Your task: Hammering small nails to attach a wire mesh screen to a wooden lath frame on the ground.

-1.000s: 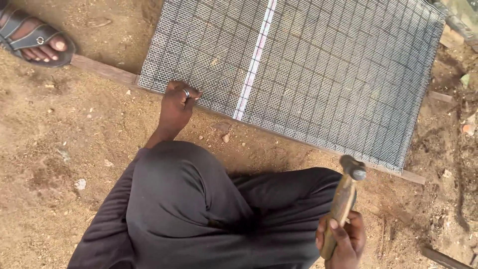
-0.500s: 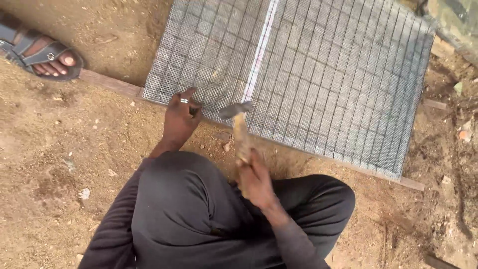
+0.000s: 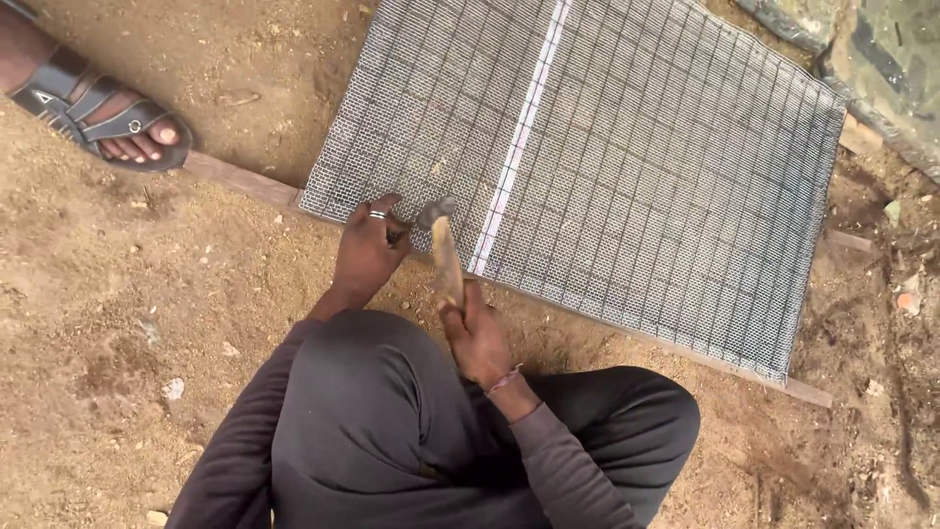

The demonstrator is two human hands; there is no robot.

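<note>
A grey wire mesh panel (image 3: 627, 167) lies on the dirt over a long wooden strip (image 3: 235, 178). My left hand (image 3: 369, 250), with a ring on one finger, pinches something small at the mesh's near edge; what it pinches is hidden. My right hand (image 3: 477, 338) grips the wooden handle of a hammer (image 3: 443, 250). The hammer's metal head sits right beside my left fingers on the mesh edge. My knees in dark trousers (image 3: 392, 441) fill the lower part of the view.
Another person's foot in a dark sandal (image 3: 108, 118) stands at the upper left, by the end of the wooden strip. A white stripe (image 3: 519, 137) runs down the mesh. Stones and a dark sheet (image 3: 871, 49) lie at the upper right. Bare dirt surrounds everything.
My right hand swung the hammer from the lower right up and across to the mesh edge beside my left hand. My left hand stayed on the edge.
</note>
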